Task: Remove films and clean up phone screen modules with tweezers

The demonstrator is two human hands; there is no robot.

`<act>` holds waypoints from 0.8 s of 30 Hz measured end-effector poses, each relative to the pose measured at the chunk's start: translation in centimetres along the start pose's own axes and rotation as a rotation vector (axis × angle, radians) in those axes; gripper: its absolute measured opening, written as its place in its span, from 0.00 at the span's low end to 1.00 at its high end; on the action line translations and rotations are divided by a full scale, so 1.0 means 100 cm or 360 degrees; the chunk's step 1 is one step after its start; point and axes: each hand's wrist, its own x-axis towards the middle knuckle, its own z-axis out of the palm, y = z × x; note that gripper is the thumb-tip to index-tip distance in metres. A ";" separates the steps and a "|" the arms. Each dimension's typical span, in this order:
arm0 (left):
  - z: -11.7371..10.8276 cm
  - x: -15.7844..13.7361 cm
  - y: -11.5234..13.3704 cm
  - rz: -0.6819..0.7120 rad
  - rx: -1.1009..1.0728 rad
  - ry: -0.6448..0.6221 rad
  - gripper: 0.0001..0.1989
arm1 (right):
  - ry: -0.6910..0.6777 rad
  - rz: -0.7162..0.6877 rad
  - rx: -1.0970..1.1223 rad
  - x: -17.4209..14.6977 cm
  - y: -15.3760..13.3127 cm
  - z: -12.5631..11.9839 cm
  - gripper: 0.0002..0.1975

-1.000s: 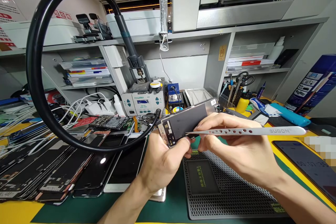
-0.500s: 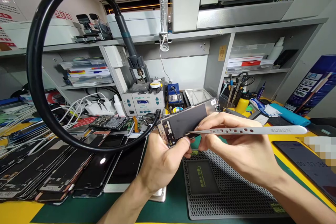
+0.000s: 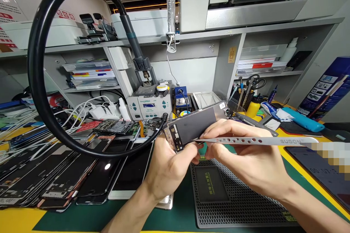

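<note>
My left hand (image 3: 173, 165) is closed on the lower left end of a phone screen assembly (image 3: 198, 125), its dark back facing me and tilted up to the right. Metal tweezers (image 3: 246, 140) marked SUGON lie between the thumb and fingers of my right hand (image 3: 246, 153). Their thin tip touches or sits just above the lower edge of the screen, near my left thumb. My right fingers rest along that same edge. Below both hands lies a grey honeycomb work mat (image 3: 246, 207).
Several phone screens (image 3: 65, 169) lie in rows at the left. A hot air station (image 3: 150, 103) stands behind, its black hose (image 3: 37, 62) looping over the left side. A phone with a timer (image 3: 322, 178) lies right, near a blue spray can (image 3: 325, 87).
The right end of the tweezers has dipped slightly, and their tip has shifted a little left along the screen edge. My left hand and the screen stay nearly still.
</note>
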 end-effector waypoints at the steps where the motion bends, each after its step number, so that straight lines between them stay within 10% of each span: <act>1: 0.000 0.000 0.000 0.0000 -0.0012 -0.0002 0.10 | 0.0012 -0.0020 -0.0031 0.000 0.000 0.000 0.11; 24: 0.000 0.001 -0.003 -0.0108 -0.0239 -0.0043 0.10 | -0.0009 0.0016 -0.0041 0.001 -0.002 0.000 0.09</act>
